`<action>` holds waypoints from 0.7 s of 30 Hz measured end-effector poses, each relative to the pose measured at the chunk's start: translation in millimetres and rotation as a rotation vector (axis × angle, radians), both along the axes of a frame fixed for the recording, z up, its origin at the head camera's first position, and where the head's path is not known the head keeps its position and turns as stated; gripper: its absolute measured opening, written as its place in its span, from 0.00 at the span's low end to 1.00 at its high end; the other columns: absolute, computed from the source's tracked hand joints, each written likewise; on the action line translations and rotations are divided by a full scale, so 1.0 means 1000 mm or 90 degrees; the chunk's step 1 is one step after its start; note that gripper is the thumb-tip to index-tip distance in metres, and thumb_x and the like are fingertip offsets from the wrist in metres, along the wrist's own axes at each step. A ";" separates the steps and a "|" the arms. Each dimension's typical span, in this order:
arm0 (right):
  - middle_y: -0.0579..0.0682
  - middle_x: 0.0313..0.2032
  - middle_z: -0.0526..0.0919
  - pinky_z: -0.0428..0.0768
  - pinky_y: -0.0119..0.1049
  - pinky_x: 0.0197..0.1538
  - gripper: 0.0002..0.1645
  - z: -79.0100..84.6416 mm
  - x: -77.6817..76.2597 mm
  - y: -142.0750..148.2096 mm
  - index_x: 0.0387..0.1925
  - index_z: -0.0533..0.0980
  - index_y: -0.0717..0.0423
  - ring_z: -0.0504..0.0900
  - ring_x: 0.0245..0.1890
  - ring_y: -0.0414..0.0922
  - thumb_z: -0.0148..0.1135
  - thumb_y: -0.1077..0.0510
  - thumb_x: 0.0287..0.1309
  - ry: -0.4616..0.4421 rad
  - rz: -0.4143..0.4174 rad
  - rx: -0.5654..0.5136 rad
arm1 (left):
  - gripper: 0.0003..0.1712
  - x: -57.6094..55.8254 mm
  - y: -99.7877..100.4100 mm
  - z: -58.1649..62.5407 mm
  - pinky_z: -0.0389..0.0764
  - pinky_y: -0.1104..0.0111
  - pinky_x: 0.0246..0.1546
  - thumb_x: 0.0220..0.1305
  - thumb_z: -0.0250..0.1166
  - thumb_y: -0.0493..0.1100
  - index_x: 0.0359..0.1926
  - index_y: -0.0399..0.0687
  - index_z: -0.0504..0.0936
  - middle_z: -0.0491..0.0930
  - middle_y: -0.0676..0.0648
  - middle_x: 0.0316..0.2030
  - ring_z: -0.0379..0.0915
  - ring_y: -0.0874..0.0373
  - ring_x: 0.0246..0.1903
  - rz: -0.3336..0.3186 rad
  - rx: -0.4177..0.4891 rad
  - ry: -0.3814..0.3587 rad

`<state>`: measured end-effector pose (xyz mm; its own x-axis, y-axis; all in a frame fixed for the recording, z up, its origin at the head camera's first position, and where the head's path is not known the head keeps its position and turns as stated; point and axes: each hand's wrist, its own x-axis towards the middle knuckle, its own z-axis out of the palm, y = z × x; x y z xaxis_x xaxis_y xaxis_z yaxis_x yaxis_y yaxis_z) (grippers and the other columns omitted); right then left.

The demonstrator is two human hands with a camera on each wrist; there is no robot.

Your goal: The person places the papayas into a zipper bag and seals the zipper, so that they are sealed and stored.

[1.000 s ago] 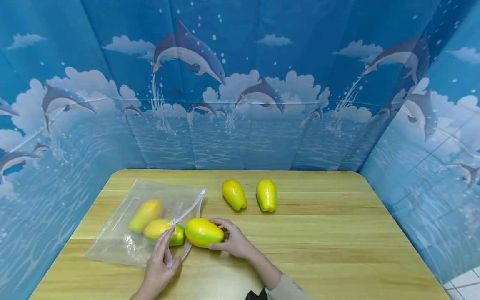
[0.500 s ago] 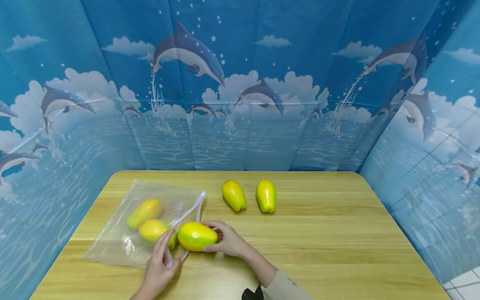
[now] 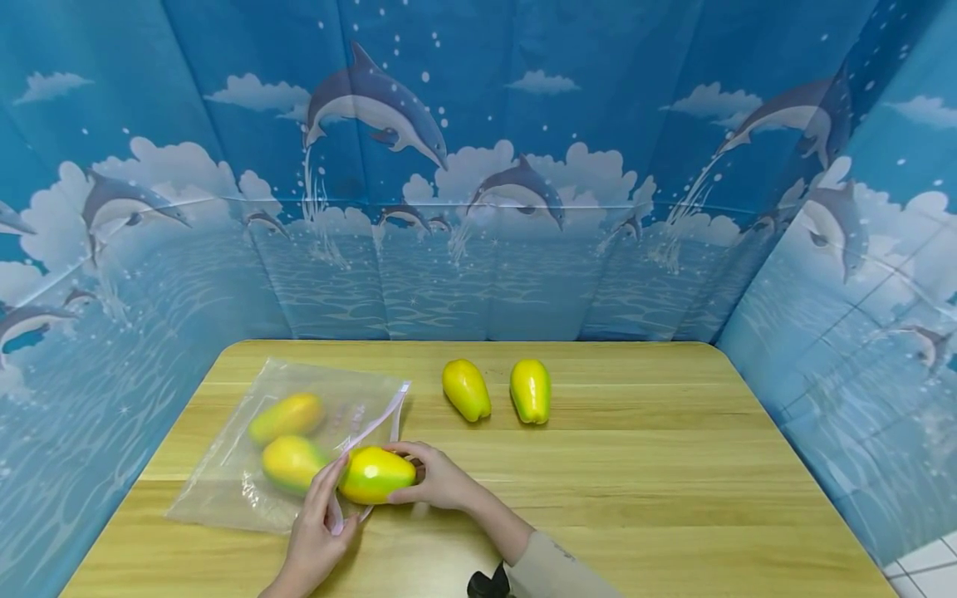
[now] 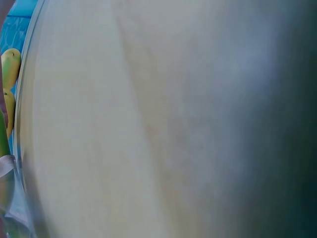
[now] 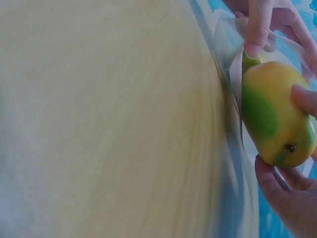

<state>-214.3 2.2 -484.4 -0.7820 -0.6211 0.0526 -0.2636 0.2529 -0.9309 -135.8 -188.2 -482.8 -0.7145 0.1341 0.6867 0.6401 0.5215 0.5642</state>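
A clear zip bag [image 3: 224, 490] with a pale purple zip strip lies flat at the table's left, its mouth facing right. Inside it rest two yellow-green papayas, an upper papaya [image 3: 287, 417] and a lower papaya [image 3: 292, 461]. My left hand [image 3: 320, 525] pinches the near side of the bag's mouth between thumb and fingers. With thumb and fingers round its right end, my right hand [image 3: 437, 480] grips another papaya [image 3: 377, 475], whose left end is in the mouth. The right wrist view shows this papaya [image 5: 275, 109] between the bag's edges, stem scar outward. The left wrist view is mostly blurred tabletop.
Two more papayas, a left one [image 3: 466, 389] and a right one [image 3: 531, 390], lie apart near the back of the wooden table [image 3: 635, 473]. A blue dolphin-print curtain [image 3: 478, 274] encloses the back and sides. A black object [image 3: 489, 581] sits by the right sleeve.
My right hand has moved left, carrying its papaya into the bag's mouth. The lower papaya inside has slid left, deeper into the bag. My left hand keeps its place.
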 end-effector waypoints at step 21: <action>0.51 0.52 0.71 0.73 0.24 0.45 0.37 -0.005 -0.006 -0.019 0.61 0.66 0.52 0.71 0.47 0.38 0.68 0.55 0.47 0.044 -0.024 0.042 | 0.49 0.001 0.001 0.000 0.63 0.79 0.14 0.22 0.61 0.11 0.57 0.22 0.62 0.64 0.28 0.50 0.58 0.61 0.14 -0.018 -0.001 -0.010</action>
